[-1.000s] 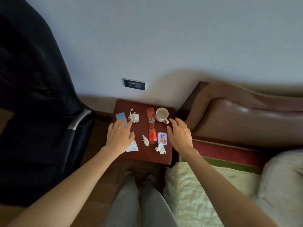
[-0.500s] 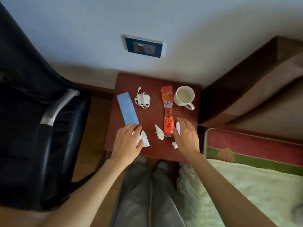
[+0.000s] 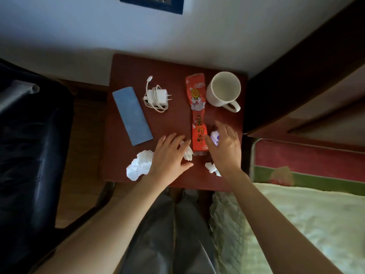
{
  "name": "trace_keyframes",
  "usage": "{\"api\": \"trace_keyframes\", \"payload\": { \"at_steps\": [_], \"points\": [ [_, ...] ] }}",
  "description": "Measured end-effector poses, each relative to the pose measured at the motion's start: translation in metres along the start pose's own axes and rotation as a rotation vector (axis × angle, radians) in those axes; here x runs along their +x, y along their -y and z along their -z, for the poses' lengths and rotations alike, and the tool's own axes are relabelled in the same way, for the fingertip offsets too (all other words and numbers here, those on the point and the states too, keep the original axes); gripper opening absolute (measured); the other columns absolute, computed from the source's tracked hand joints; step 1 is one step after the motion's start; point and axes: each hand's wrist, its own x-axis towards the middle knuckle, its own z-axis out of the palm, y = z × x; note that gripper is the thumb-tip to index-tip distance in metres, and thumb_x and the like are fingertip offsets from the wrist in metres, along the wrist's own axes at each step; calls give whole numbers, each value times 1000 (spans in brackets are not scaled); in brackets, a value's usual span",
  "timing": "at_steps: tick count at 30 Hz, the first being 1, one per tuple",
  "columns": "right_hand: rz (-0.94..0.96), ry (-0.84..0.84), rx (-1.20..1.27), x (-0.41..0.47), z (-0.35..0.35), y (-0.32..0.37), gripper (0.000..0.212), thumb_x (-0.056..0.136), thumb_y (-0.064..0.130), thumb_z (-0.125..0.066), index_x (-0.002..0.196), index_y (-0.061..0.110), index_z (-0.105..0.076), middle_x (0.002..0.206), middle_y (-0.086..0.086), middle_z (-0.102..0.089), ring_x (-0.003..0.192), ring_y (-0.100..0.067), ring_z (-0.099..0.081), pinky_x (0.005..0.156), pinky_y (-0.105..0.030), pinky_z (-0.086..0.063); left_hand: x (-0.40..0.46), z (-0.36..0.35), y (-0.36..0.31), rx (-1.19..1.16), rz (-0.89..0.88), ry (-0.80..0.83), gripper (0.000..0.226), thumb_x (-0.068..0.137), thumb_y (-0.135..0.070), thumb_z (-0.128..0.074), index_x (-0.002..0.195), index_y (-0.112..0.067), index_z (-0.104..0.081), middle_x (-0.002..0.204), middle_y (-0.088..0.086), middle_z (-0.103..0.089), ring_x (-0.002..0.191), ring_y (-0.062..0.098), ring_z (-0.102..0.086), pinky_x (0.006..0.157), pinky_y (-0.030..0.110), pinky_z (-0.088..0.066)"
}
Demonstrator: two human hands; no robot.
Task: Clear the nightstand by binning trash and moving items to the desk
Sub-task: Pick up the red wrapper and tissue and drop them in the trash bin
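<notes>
Head view: red-brown nightstand [image 3: 126,64] against the wall, seen from above. Left hand [image 3: 167,157] sits over the front edge area, fingers spread and loose, fingertips on a small tissue [image 3: 187,152] just left of the red wrapper's front end; nothing gripped. Bigger crumpled tissue [image 3: 139,165] at the front-left corner, touching the left wrist side. Right hand [image 3: 225,147] near the front-right part of the top, fingers curled partway over a small white-purple cup [image 3: 214,137] just right of the wrapper; can't tell if it grips it or only covers it. Third tissue [image 3: 212,168] by the front edge, partly under the right wrist. Red wrapper [image 3: 197,115] lies long, running back to front in the middle-right. White mug [image 3: 223,89] upright at the back-right corner, handle toward the front-right, looks empty. White charger [image 3: 157,97] with coiled cable back-centre. Blue flat case [image 3: 132,115] along the left edge, slanted. Black chair [image 3: 29,135] left of the nightstand, bed [image 3: 306,214] right.
</notes>
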Motion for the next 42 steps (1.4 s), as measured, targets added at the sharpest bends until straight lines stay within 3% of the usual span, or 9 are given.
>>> {"api": "trace_keyframes", "payload": {
  "at_steps": [4,8,16,20,24,29,33,36,42],
  "points": [
    [54,-48,6,-6,2,-7,47,83,23,-70,123,2,-58,114,-16,-63,108,-36,-57,89,-46,-48,2,-13,-4,-54,0,-77,48,64,-26,-83,107,-11,-68,114,9,-65,109,31,-58,86,45,-51],
    [59,-8,2,-3,0,-10,47,85,27,-67,126,6,-56,116,-13,-63,113,-33,-54,93,-45,-46,0,-13,0,-108,3,-201,40,67,-15,-81,105,-8,-69,103,8,-68,99,29,-61,73,38,-56],
    [78,35,-41,19,-13,12,54,85,39,-64,129,10,-53,116,-8,-63,114,-28,-52,93,-39,-44,0,17,10,-231,153,-393,32,72,-15,-75,103,-11,-68,104,3,-66,103,25,-57,80,25,-46],
    [24,91,-117,25,-24,24,58,83,43,-66,128,11,-51,114,-8,-64,111,-30,-52,89,-39,-41,-9,29,17,-233,200,-389,33,75,-18,-74,107,-13,-67,107,1,-65,105,23,-56,79,23,-44],
    [-60,35,-78,28,-26,34,40,86,42,-61,113,12,-60,102,-7,-68,103,-31,-53,85,-39,-37,-24,36,24,-164,145,-336,34,75,-19,-75,107,-12,-67,107,3,-65,104,23,-57,78,24,-45],
    [-113,-4,115,20,-14,47,28,83,36,-65,103,17,-67,96,-2,-68,94,-28,-58,79,-43,-47,-36,52,32,-137,146,-311,36,74,-19,-76,108,-12,-67,108,3,-66,102,21,-57,76,25,-47],
    [-112,-77,236,-5,13,67,22,83,32,-68,100,19,-69,93,0,-68,87,-19,-62,70,-35,-49,-44,80,27,-189,172,-302,34,76,-21,-73,108,-15,-66,109,1,-66,103,21,-56,76,27,-49],
    [-129,-119,238,-34,44,82,22,84,36,-67,102,23,-69,93,6,-67,87,-14,-61,64,-26,-39,-50,111,19,-179,147,-291,35,75,-24,-74,108,-15,-66,109,0,-65,103,19,-54,78,28,-50],
    [-243,-287,328,-105,114,89,22,80,36,-71,98,23,-69,87,6,-67,78,-14,-63,66,-33,-50,-71,176,-13,-194,57,-274,37,74,-22,-76,108,-16,-64,108,0,-63,103,18,-52,79,24,-45]
  ]
}}
